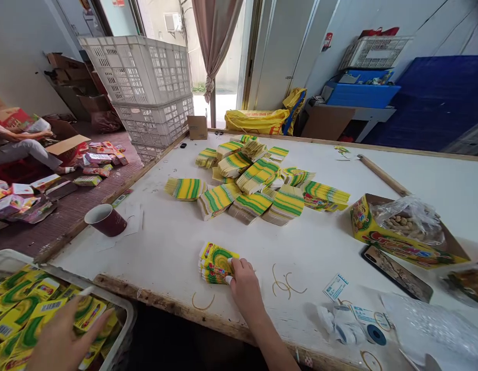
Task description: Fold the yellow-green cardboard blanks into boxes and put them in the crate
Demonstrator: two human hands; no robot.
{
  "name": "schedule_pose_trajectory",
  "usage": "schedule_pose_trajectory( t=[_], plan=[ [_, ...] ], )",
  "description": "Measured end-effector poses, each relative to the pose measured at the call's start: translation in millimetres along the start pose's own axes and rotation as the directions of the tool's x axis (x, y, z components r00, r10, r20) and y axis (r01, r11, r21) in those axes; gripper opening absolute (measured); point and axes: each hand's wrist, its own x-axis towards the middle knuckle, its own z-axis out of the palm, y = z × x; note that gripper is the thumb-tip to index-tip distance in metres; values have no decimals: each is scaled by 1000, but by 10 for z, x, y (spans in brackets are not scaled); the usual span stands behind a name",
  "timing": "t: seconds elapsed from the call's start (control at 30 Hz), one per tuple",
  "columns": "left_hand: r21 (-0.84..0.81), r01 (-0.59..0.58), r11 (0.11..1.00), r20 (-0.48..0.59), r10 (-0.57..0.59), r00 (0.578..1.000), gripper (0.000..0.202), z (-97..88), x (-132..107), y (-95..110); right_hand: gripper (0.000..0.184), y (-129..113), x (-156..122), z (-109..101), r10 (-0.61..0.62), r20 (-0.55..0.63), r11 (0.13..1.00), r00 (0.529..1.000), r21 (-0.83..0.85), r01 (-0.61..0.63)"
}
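Looks partly done, with lots of stripy bundles (258, 176) heaped on the bench (161, 242) and plenty of yellow packs (20, 309) left in the tub (129, 310). Pinching a small stack (214, 264) near the bench's close edge with the right hand (245, 285). With the left hand (63, 330) spread wide over the packs, can't tell if touching any.

Large coloured capitals cross the front of the open yellow box (401, 246); they seem to end in "ENS", the opening letters unclear. Left of that box, the bundle of yellow cartons (213, 263) bears lettering too small to read. Far left of it, binned cartons (51, 305) show barcodes, digits illegible. Beyond it, leftward, the yellow sack's (254, 122) red print cannot be read.
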Motion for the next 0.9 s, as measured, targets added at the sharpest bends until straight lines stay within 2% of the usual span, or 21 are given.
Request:
schedule_pose_trajectory(
  t=[0.03,0.1,0.13,0.2,0.27,0.33,0.4,0.47,0.53,0.57,0.67,0.77,0.9],
  plan=[
    [37,-22,999,52,20,998,42,129,-15,171,46,-14,-1,-2,17,-5,1000,1000,19,-17],
    [-49,-54,997,199,63,978,51,434,-39,585,46,-42,3,-22,54,-12,996,998,72,-53],
    [-129,-34,991,245,65,967,52,592,-55,800,45,-62,3,-39,70,-11,992,997,109,-69],
    [-335,31,942,383,106,918,58,879,-103,1199,41,-128,-9,-86,95,1,979,995,181,-93],
    [-547,123,828,429,151,891,72,1092,-170,1533,40,-247,-51,-145,100,45,942,994,317,-109],
    [-742,239,627,403,131,906,72,1212,-226,1808,47,-412,-124,-203,85,143,827,986,543,-149],
    [-836,344,428,400,45,916,64,1251,-240,2030,51,-589,-216,-239,34,272,626,962,744,-233],
    [-882,375,285,379,-40,924,56,1246,-209,2187,50,-728,-307,-234,-26,357,455,934,836,-307],
    [-920,328,215,310,-113,944,51,1241,-166,2255,52,-797,-375,-190,-65,399,371,915,861,-349],
    [-929,301,214,275,-143,951,50,1247,-153,2251,53,-804,-394,-160,-73,415,366,907,857,-363],
    [-905,300,302,255,-181,950,54,1288,-175,2109,43,-746,-379,-84,-43,427,461,903,810,-361],
    [-845,334,417,324,-97,941,62,1314,-231,1885,28,-626,-288,-90,3,352,550,936,781,-295],
    [-728,390,564,428,-70,901,44,1270,-175,1664,11,-439,-183,-225,10,252,691,968,698,-188]
  ],
)
